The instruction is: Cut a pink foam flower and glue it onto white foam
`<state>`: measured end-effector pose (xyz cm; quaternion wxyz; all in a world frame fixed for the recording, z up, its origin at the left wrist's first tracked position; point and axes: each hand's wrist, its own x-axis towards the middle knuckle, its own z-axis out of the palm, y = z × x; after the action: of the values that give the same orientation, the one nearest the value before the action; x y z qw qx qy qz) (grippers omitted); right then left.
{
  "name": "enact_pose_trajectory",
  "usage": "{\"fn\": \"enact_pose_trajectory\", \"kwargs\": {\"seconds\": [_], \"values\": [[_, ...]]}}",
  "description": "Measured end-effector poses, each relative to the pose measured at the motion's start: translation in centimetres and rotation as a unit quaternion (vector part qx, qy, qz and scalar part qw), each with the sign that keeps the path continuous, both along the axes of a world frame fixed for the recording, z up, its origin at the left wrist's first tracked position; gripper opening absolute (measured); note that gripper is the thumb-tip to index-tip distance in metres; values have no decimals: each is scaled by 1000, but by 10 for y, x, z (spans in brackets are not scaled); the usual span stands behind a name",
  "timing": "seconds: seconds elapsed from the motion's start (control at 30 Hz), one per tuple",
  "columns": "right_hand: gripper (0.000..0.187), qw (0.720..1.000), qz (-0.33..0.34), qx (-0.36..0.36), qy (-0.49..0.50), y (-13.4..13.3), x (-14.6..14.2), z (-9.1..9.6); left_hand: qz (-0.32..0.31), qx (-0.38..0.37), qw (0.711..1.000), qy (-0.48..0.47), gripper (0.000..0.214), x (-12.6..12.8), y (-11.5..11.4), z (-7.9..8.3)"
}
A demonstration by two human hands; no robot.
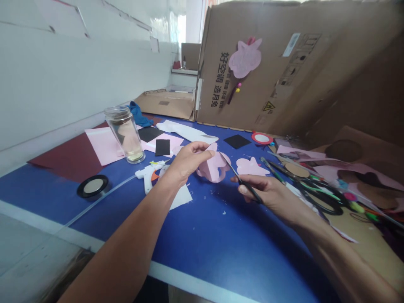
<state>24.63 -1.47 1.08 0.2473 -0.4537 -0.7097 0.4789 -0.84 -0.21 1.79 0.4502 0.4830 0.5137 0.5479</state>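
My left hand (192, 160) pinches a pink felt cutout (214, 168) with wavy edges between thumb and fingers, a little above the blue table. Openings show in the lower part of this piece. My right hand (261, 189) is closed around black-handled scissors (241, 181), seen nearly edge-on. Their thin blades point up and left and meet the right side of the felt; whether the blades are apart cannot be made out. A second pink felt shape (251, 167) lies on the table just beyond my right hand.
A glue gun (145, 179), glass jar (126, 134) and round black-rimmed disc (92, 186) stand left. Black felt squares (237, 141) lie behind. Large scissors (318, 198) and craft scraps crowd the right. A cardboard box (284, 84) with a pink shape (245, 59) blocks the back.
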Motion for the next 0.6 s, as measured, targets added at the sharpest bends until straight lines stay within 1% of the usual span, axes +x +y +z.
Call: {"fn": "enact_pose_trajectory", "kwargs": {"seconds": [0.07, 0.1, 0.13, 0.17, 0.2, 0.23, 0.27, 0.3, 0.33, 0.37, 0.4, 0.47, 0.53, 0.6], "values": [[57, 1000, -24, 10, 5, 2, 0, -1, 98, 54, 993, 34, 26, 2, 2, -2], [59, 999, -37, 14, 10, 3, 0, -1, 142, 71, 986, 58, 23, 3, 3, -3], [61, 998, -50, 18, 18, 5, 0, -1, 165, 78, 980, 79, 20, 4, 3, -4], [63, 997, -62, 20, 29, 6, 0, -2, 164, 75, 980, 86, 17, 6, 2, -4], [64, 996, -72, 20, 42, 7, 0, -2, 145, 58, 985, 73, 20, 8, 1, -5], [66, 995, -81, 19, 56, 7, -1, -3, 104, 29, 993, 45, 24, 10, -1, -5], [67, 994, -86, 16, 68, 8, -1, -3, 55, -10, 998, 6, 26, 12, -3, -6], [69, 992, -92, 13, 79, 8, -2, -4, -1, -58, 998, -33, 28, 15, -5, -5], [71, 991, -98, 10, 91, 9, -2, -5, -57, -105, 990, -72, 27, 18, -8, -5], [73, 989, -104, 7, 103, 9, -3, -5, -98, -143, 978, -114, 25, 22, -10, -5], [74, 988, -109, 6, 111, 9, -3, -6, -123, -173, 964, -161, 21, 25, -13, -5], [73, 985, -116, 10, 124, 9, -5, -7, -141, -213, 931, -262, 15, 32, -16, -5], [70, 984, -119, 16, 135, 8, -6, -7, -135, -244, 892, -355, 14, 39, -19, -6], [69, 982, -118, 17, 147, 8, -7, -7, -123, -259, 859, -424, 15, 45, -21, -8]]}}
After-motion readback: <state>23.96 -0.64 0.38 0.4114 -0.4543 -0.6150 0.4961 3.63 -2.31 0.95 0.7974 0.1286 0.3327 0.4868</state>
